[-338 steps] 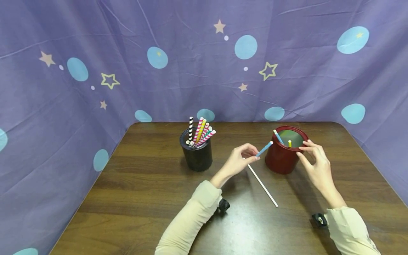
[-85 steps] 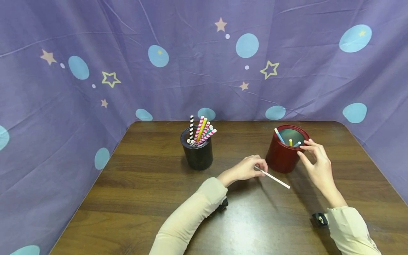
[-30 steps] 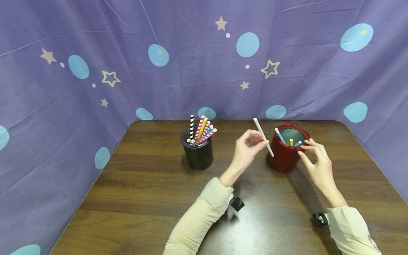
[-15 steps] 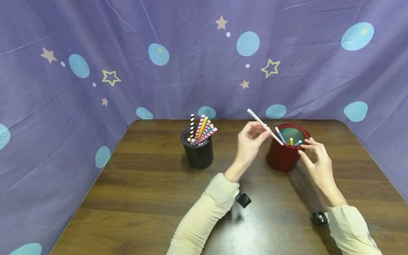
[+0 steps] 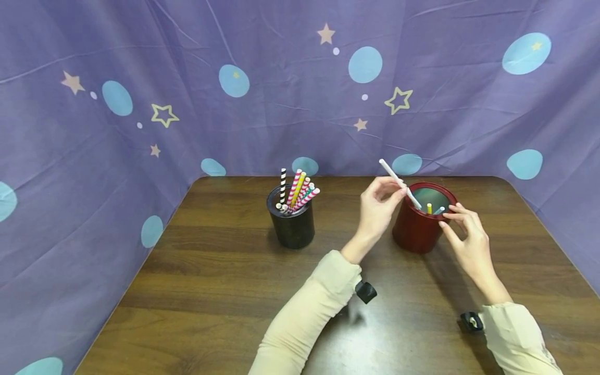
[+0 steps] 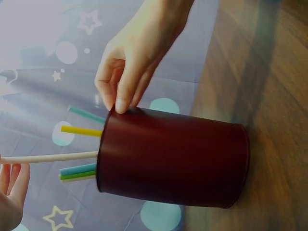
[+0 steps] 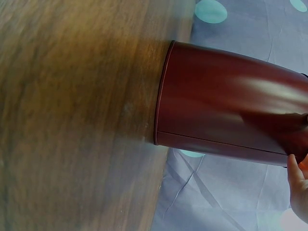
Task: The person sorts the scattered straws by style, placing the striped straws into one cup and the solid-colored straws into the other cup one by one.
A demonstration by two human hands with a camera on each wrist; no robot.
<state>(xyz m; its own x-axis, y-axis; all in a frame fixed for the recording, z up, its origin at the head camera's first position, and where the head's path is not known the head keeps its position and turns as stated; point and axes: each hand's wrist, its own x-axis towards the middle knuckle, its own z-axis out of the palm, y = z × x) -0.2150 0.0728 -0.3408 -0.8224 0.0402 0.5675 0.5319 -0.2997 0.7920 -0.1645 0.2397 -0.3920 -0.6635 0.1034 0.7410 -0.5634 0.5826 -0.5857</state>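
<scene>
My left hand (image 5: 376, 209) pinches a white straw (image 5: 390, 171) between thumb and fingers, slanted, its lower end inside the mouth of the red canister (image 5: 416, 235). On the canister's right side, my right hand (image 5: 471, 245) grips the rim, thumb outside. The canister stands upright. The left wrist view shows a yellow straw (image 6: 81, 131), a teal straw (image 6: 86, 114), a blue straw (image 6: 79, 169) and a green straw (image 6: 79, 176) sticking out of it, with a pale one below. Their lower ends are hidden.
A black canister (image 5: 292, 229) holding several striped straws (image 5: 294, 190) and a yellow one stands left of my left hand. Both canisters are on a brown wooden table (image 5: 211, 291). A purple patterned curtain (image 5: 281, 125) hangs behind and beside the table.
Earlier, my left hand put a blue straw into the red canister, then lifted the white straw off the table. It has since moved right and brought that straw's end into the mouth.
</scene>
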